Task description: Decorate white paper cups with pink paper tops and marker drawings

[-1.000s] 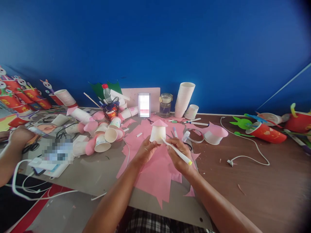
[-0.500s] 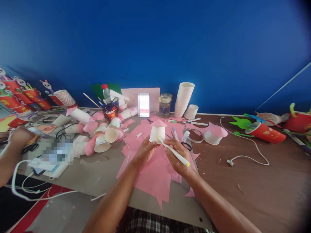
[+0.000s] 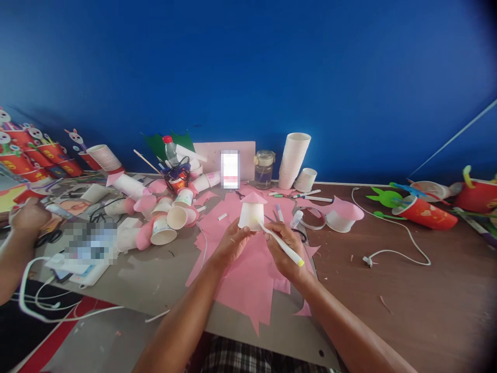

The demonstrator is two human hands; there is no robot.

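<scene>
A white paper cup (image 3: 252, 213), upside down with a pink paper cone (image 3: 253, 198) on top, is held over the pink paper by my left hand (image 3: 233, 242); its fingers grip the rim. My right hand (image 3: 284, 245) is closed round a white marker (image 3: 285, 244) with a yellow end. The marker's tip is at the lower right of the cup, beside a faint yellow patch. Beneath my hands lie cut sheets of pink paper (image 3: 248, 290). A glue stick (image 3: 296, 218) and a roll of tape (image 3: 312, 217) are just right of the right hand.
A tall stack of paper cups (image 3: 294, 160) stands at the back by a lidded jar (image 3: 264, 168) and a phone (image 3: 230, 170). Several cups with pink cones lie left. Another person's hand (image 3: 29, 215) is at far left. A white cable (image 3: 404, 251) crosses the brown tabletop right.
The marker tip has moved slightly right on the cup. My left hand and the cup stay nearly still. The other person's hand at far left has shifted slightly.
</scene>
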